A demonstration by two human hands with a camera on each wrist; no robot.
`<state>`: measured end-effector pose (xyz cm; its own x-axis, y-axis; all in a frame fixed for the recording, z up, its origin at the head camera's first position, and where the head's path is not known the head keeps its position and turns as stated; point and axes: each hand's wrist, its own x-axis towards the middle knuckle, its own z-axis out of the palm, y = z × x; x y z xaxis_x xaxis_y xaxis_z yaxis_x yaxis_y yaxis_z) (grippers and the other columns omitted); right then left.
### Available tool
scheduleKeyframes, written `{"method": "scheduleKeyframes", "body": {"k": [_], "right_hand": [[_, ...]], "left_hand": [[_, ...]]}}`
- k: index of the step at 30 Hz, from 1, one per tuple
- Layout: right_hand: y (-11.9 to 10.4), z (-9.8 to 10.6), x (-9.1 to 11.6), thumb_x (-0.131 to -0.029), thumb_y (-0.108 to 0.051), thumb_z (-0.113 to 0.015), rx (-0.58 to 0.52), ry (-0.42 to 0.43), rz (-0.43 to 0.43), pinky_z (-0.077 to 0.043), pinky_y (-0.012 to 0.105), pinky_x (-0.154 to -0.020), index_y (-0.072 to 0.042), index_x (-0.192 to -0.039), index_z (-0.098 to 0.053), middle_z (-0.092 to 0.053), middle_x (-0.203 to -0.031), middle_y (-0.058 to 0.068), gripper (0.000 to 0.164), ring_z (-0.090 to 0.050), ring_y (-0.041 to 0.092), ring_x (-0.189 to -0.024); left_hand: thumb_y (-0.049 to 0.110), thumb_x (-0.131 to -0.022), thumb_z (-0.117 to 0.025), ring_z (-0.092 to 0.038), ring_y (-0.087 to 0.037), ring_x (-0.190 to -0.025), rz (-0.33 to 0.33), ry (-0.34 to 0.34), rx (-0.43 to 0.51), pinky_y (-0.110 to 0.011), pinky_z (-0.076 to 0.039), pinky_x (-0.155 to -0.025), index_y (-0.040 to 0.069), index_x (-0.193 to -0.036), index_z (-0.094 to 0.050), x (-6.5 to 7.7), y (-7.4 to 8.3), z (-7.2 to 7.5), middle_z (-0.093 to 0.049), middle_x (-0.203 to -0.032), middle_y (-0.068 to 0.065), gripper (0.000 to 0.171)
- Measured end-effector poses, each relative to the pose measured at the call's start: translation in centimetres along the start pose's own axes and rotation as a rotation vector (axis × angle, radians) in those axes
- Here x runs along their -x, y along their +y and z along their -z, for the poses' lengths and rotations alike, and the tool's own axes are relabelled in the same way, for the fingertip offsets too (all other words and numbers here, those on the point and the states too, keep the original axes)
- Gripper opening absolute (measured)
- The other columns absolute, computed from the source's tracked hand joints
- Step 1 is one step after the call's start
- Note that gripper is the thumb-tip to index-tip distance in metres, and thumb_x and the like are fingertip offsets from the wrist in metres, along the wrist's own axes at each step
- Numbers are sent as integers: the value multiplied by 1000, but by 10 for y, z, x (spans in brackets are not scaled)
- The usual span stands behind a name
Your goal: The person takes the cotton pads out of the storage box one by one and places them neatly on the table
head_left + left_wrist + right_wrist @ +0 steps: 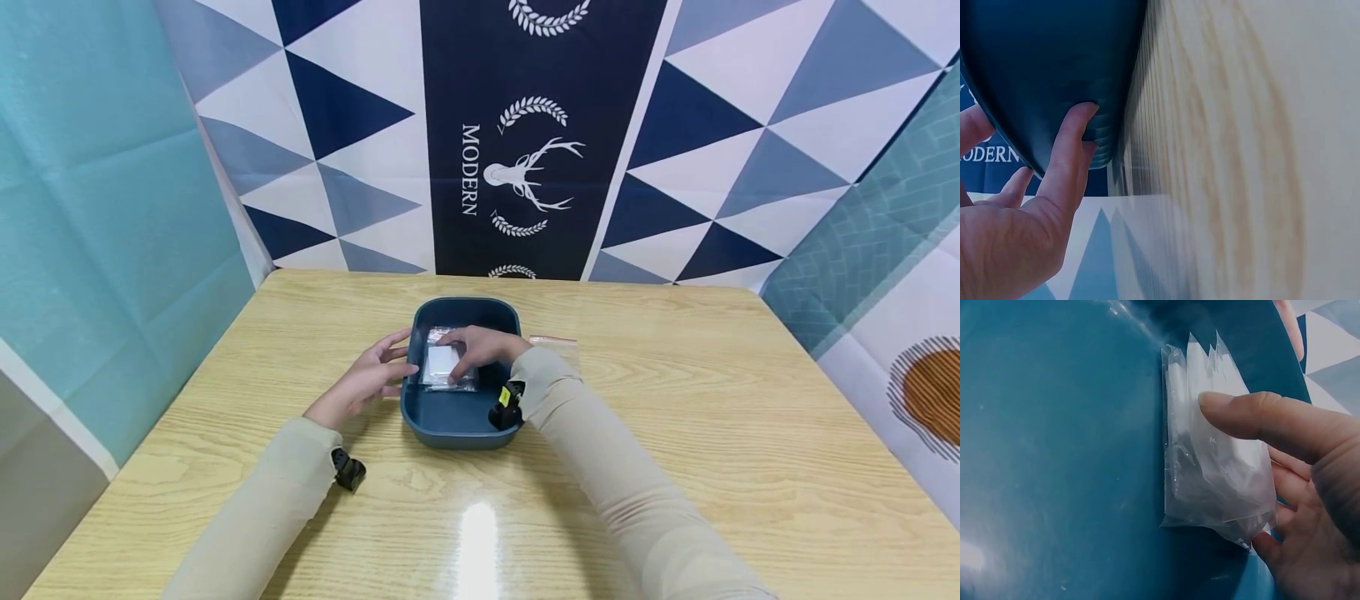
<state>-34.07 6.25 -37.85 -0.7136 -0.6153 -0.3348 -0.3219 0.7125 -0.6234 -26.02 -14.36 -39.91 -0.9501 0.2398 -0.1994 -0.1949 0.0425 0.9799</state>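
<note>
A dark blue rectangular bin (461, 423) stands on the table. My left hand (363, 379) is at its left side; in the left wrist view its extended fingers (1069, 134) touch the bin's outer wall (1041, 69). Inside the bin, my right hand (483, 348) grips a stack of small clear plastic bags (441, 367) with white contents. The right wrist view shows the thumb (1254, 419) across the near face of these bags (1204, 469) and the other fingers behind them. What exactly the bags contain is unclear.
Beyond my right wrist, a flat clear bag with a red strip (555, 341) lies on the wooden table (712, 417), partly covered by the sleeve. A patterned cloth (360, 125) hangs behind the table's far edge. Small black cameras (348, 471) are strapped to both wrists.
</note>
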Motion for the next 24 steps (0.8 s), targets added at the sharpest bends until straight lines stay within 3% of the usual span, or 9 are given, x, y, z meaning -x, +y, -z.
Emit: {"method": "scheduleKeyframes", "body": {"k": [7, 17, 24], "right_hand": [[-2, 3, 2, -73, -15, -80, -7, 23, 17, -31, 36, -104, -11, -132, -52, -46, -135, 7, 65, -41, 19, -119], [-8, 14, 8, -73, -10, -79, -68, 113, 17, -41, 33, -93, -8, -127, -55, -55, -123, 8, 59, -50, 20, -106], [-8, 19, 15, -75, -13, -78, -74, 157, 3, -35, 38, -100, -13, -128, -54, -50, -131, 6, 58, -45, 21, -114]], "left_hand": [[2, -91, -57, -47, -36, -119, -14, -9, -6, -44, -49, -87, 18, -148, -26, 0, 0, 1, -28, -146, -19, 67], [2, -92, -55, -48, -35, -118, 2, -7, 7, -41, -50, -85, 19, -148, -26, 0, 2, 0, -28, -146, -18, 66], [1, -92, -54, -46, -37, -120, 7, -6, 19, -43, -49, -86, 18, -148, -25, 2, 2, -1, -28, -146, -19, 66]]}}
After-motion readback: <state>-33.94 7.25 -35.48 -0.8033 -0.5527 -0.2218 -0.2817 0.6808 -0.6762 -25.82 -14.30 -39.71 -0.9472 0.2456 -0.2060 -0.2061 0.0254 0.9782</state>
